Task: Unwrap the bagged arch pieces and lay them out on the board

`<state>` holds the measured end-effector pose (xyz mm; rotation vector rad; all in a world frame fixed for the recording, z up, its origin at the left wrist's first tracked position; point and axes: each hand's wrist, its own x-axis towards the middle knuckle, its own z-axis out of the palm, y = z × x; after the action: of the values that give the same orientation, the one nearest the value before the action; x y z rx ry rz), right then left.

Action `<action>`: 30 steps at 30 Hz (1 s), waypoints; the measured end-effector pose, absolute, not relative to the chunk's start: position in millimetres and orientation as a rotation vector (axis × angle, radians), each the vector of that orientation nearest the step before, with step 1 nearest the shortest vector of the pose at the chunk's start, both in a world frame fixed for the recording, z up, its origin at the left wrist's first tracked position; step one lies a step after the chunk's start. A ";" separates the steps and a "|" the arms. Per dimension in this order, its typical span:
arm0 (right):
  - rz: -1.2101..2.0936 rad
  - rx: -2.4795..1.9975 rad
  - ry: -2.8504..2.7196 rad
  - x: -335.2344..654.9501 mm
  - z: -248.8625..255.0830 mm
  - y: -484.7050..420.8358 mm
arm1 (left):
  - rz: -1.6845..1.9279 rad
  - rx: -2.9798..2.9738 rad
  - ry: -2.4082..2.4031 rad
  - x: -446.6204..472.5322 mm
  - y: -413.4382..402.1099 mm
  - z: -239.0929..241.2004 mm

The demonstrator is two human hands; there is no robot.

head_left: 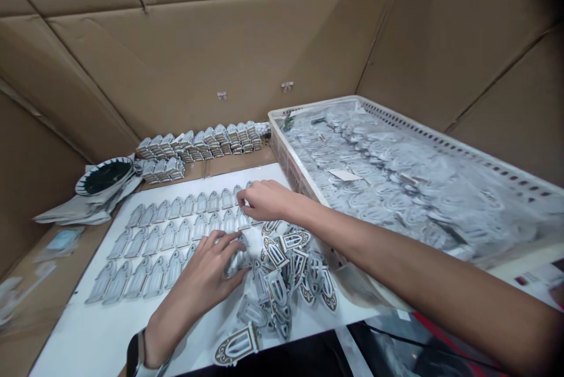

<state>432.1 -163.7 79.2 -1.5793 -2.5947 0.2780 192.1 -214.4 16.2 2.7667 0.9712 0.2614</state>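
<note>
My left hand (211, 265) curls its fingers and thumb around a small clump of arch-shaped silvery pieces (237, 259), partly hidden by the fingers. Above and to its right, my right hand (264, 199) is closed in a pinch at the right end of the farthest row of pieces (214, 201); what its fingertips hold is hidden. Nearer rows of the same pieces (143, 277) lie side by side, grey face up. Beside my left hand a loose heap of pieces (277, 283) shows some gold-and-white patterned faces. One patterned piece (238, 346) lies at the front edge.
A white perforated crate (308, 189) full of bagged pieces stands at right. Stacked pieces (211, 142) line the back before the cardboard wall (220, 48). A round basket (106, 176) rests on papers at left. The white board (106, 330) bears the rows and heap.
</note>
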 end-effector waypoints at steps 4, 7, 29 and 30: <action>0.284 -1.582 -2.600 431.4 79.6 -164.6 | 0.253 2.766 1.004 187.6 -212.8 14.1; 0.262 -1.589 -2.603 430.9 78.9 -164.2 | 0.260 2.760 1.000 190.5 -209.3 21.5; -0.071 -1.893 -2.219 462.9 104.0 -156.0 | -0.235 3.058 0.984 342.0 -166.3 43.0; -0.077 -1.893 -2.210 464.0 104.5 -155.7 | -0.219 3.048 0.985 340.9 -164.4 44.1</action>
<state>464.0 -155.7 104.5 -1.8926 -2.2104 -0.0767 340.9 -164.4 44.1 3.0484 0.9849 -0.2195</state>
